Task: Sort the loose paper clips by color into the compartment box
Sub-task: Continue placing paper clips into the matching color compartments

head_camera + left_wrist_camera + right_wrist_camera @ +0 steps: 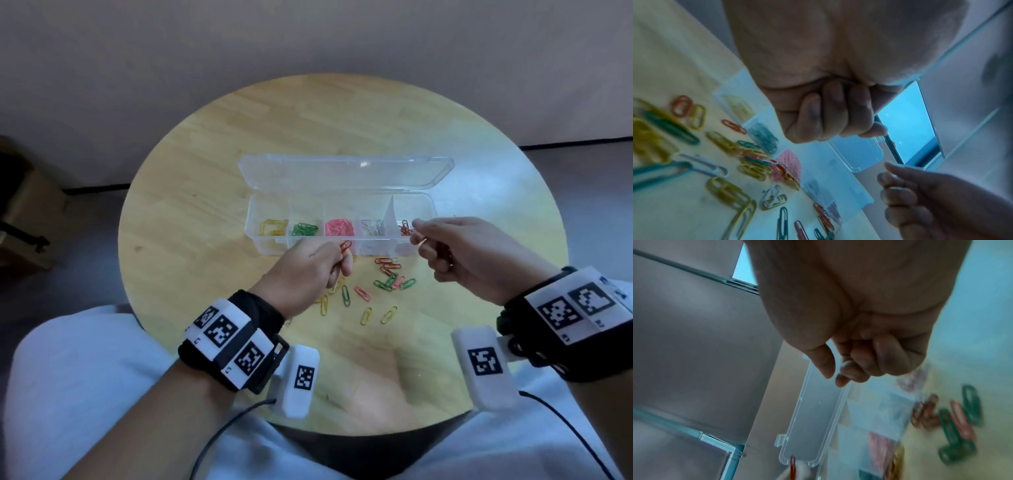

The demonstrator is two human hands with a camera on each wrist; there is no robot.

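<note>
A clear compartment box [270, 248] stands open on the round table, its lid [346, 171] folded back. From left to right its compartments hold yellow, green, pink, silver and red clips [405, 228]. My left hand [343, 259] hovers at the box's front wall and pinches a red paper clip [346, 246] that sticks up from its curled fingers. My right hand [420, 236] is over the box's right end, fingers curled, pinching a thin red clip [423, 242]. Loose paper clips [387, 275] of mixed colours lie between the hands and the near edge. The right wrist view shows the lid [813, 418].
The wooden table [212, 192] has bare room to the left, the right and behind the box. A cardboard box [24, 219] stands on the floor at the far left. My lap in white cloth [85, 377] meets the table's near edge.
</note>
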